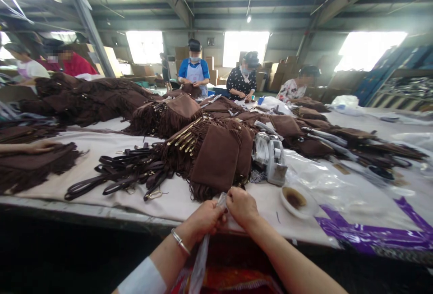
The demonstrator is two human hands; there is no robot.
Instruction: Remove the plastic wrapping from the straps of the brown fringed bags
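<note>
Both my hands meet at the table's front edge, around a strip of clear plastic that hangs down toward my lap. My left hand, with a silver bangle at the wrist, is closed on the strip. At the strip's upper end, my right hand pinches it with curled fingers. Just beyond my hands lies a brown fringed bag, leaning on others. Left of it are several dark straps with metal clips.
A tape dispenser and a white bowl of brown liquid stand to the right, beside purple-printed plastic. Heaps of brown bags cover the table's far side. Another person's hand rests on a bag at left. Several people work opposite.
</note>
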